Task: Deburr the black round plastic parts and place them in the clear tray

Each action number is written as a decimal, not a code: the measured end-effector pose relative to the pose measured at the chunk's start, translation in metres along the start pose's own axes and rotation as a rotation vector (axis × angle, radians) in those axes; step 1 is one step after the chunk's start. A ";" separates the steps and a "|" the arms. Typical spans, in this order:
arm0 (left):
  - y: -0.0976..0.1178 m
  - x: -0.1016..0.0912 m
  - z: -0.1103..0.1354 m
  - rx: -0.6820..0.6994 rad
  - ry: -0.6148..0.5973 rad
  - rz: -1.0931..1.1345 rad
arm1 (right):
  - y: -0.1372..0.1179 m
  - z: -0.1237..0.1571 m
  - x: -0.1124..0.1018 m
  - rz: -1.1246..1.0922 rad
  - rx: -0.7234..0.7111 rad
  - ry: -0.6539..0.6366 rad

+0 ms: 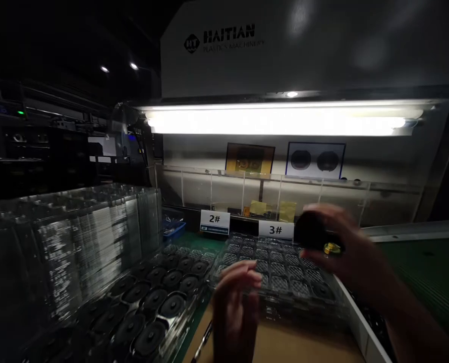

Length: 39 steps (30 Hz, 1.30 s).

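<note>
My right hand [355, 252] is raised on the right and closed around a round black plastic part [311, 231]. A small shiny yellow patch shows beside its palm; what it belongs to is unclear. Low in the middle, my left hand [236, 302] is somewhat blurred, with its fingers loosely bent and nothing visible in it. Behind it lies a clear plastic tray [277, 269] of square pockets, apparently on top of others. One black part [322, 289] sits in its near right pocket. To the left, another clear tray [188, 322] carries rows of round black parts [154, 300].
A tall stack of clear trays [107, 242] stands at the left. Signs reading 2# [214, 222] and 3# [275, 230] stand behind. A blue bin [173, 229], a pen [204, 343], brown board [285, 338], and a white-walled box [355, 317] with dark pieces are nearby.
</note>
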<state>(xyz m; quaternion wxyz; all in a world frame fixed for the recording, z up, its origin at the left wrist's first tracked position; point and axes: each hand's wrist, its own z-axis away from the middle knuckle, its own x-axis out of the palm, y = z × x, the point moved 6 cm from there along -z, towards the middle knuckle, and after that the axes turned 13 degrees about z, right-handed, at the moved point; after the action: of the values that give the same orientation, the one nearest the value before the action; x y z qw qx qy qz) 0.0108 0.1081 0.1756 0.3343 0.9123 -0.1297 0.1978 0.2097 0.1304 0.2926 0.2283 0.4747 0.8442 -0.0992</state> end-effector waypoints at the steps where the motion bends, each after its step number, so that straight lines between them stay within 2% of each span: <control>1: -0.021 -0.001 0.007 -0.114 -0.034 0.083 | -0.004 0.027 0.022 -0.100 -0.008 -0.127; 4: -0.092 -0.011 0.049 -0.556 -0.144 0.382 | -0.014 0.115 0.081 -0.353 0.011 -0.416; 7: -0.134 -0.040 0.114 -0.881 -0.195 0.487 | -0.025 0.202 0.125 -0.623 0.137 -0.680; 10: -0.142 -0.074 0.180 -1.160 -0.045 0.488 | -0.046 0.275 0.148 -0.733 0.364 -0.877; 13: -0.130 -0.091 0.218 -1.331 0.119 0.456 | -0.076 0.320 0.153 -0.754 0.519 -1.011; 15: -0.124 -0.093 0.229 -1.390 0.188 0.488 | -0.091 0.330 0.151 -0.735 0.598 -1.037; 17: -0.123 -0.093 0.232 -1.429 0.246 0.535 | -0.097 0.328 0.149 -0.675 0.653 -1.050; 22: -0.123 -0.097 0.220 -1.461 0.468 0.648 | -0.088 0.307 0.156 -0.620 0.674 -1.122; 25: -0.124 -0.110 0.200 -1.355 0.626 0.672 | -0.075 0.315 0.169 -0.460 0.683 -1.186; 28: -0.129 -0.129 0.185 -1.233 0.717 0.624 | -0.078 0.332 0.180 -0.320 0.583 -1.191; 33: -0.140 -0.146 0.184 -1.179 0.768 0.581 | -0.099 0.339 0.183 -0.592 0.487 -1.115; 35: -0.144 -0.148 0.189 -1.180 0.791 0.557 | -0.094 0.331 0.188 -0.681 0.546 -1.155; 37: -0.148 -0.148 0.194 -1.175 0.802 0.528 | -0.082 0.320 0.199 -0.719 0.679 -1.183; 39: -0.151 -0.149 0.197 -1.161 0.793 0.499 | -0.070 0.308 0.213 -0.708 0.826 -1.152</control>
<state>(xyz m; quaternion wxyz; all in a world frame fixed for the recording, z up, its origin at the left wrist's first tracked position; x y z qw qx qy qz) -0.0120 0.1055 -0.1124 0.7293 0.3926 -0.2861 0.4819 0.1457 0.1362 -0.0826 0.3897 0.0982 0.5888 -0.7012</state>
